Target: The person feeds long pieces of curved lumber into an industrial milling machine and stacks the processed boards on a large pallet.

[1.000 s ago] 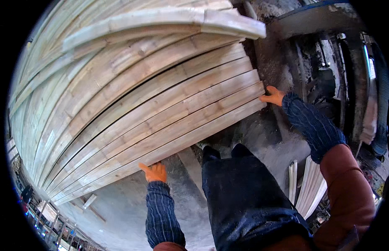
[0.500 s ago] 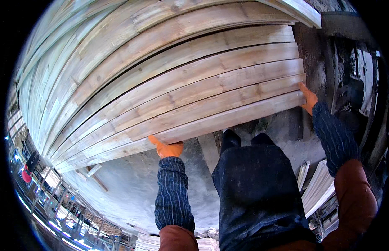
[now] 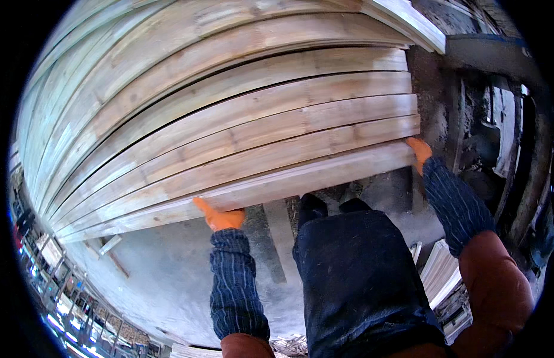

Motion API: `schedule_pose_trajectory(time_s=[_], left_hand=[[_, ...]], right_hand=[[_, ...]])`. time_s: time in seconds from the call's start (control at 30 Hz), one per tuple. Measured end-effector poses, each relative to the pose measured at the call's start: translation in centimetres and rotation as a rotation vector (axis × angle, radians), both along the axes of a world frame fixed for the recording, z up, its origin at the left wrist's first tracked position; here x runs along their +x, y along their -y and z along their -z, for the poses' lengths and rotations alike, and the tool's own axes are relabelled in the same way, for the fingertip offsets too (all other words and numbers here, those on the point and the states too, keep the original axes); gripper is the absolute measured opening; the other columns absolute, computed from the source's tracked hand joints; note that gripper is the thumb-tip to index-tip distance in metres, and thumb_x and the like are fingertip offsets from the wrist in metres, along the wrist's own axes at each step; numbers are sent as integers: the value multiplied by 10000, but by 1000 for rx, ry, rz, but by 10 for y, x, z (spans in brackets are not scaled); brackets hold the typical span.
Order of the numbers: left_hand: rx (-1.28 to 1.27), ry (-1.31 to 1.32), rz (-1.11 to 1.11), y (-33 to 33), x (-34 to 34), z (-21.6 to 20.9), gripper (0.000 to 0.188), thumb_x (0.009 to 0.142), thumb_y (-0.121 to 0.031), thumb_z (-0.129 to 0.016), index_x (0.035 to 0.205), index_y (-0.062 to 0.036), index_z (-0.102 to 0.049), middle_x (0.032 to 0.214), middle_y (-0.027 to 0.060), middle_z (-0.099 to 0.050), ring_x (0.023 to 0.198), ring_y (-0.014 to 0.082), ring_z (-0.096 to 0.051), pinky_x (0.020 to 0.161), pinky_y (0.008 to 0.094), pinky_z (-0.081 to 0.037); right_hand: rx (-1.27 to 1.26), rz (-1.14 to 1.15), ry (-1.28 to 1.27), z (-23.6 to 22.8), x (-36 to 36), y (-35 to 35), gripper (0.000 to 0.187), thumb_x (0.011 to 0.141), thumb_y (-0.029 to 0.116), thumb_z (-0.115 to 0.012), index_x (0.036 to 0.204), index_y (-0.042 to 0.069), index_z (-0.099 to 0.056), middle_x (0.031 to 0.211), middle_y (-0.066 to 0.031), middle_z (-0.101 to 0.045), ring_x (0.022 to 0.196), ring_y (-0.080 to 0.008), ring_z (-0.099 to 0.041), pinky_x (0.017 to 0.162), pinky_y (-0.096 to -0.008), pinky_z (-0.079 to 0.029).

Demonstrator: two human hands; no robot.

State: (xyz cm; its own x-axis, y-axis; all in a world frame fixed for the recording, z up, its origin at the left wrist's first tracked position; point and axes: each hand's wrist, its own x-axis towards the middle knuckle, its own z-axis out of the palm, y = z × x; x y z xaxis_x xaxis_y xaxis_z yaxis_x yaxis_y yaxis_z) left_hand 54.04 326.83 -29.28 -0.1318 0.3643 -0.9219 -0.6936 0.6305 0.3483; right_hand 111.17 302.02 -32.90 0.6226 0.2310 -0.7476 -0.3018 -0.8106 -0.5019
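Long pale wooden boards lie side by side, running from the left to the right. My left hand (image 3: 222,216), in an orange glove, grips the near edge of the closest board (image 3: 316,179), thumb on top and fingers underneath. At the right end of that board, my right hand (image 3: 419,155), gloved in orange too, is closed round the corner. Its fingers are partly hidden by the wood. Just behind lies the adjacent board (image 3: 325,143), with a narrow dark gap between the two.
More boards (image 3: 247,39) lie beyond, and a plank (image 3: 408,24) slants across at the far right. Dark metal framework (image 3: 491,56) stands on the right. Grey floor (image 3: 169,268) shows below, with stacked strips (image 3: 441,271) by my right leg.
The closest board has tipped slightly, showing more of its near face, and its gap to the adjacent board looks wider. Both hands keep their hold; the whole view has shifted a little.
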Motion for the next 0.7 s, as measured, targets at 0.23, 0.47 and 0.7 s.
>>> schedule_pose_trajectory(time_s=[0.23, 0.47, 0.7], left_hand=[[-17, -31, -13, 5, -5, 19, 879, 902, -791, -619, 1549, -208, -498, 1583, 57, -517, 1411, 358, -483, 1173, 621, -389], [-83, -1, -12, -1, 7, 9, 900, 893, -816, -585, 1572, -237, -470, 1612, 54, -489, 1442, 355, -457, 1186, 633, -356], [-6, -62, 25, 4, 10, -22, 892, 928, -795, -549, 1610, -235, -419, 1659, 65, -417, 1500, 358, -379, 1220, 646, -284]], right_hand=[[122, 106, 76, 13, -18, -21, 468, 958, 202, -709, 1391, 51, -615, 1237, -121, -712, 1097, -272, -678, 929, -406, -545], [-205, -440, 71, 25, 23, -7, 413, 914, 136, -677, 1311, 22, -674, 1173, -124, -731, 1044, -272, -688, 918, -394, -549], [1, -353, 13, -9, 41, 42, 451, 876, 183, -745, 1280, -9, -690, 1220, -155, -727, 1143, -304, -663, 1054, -408, -493]])
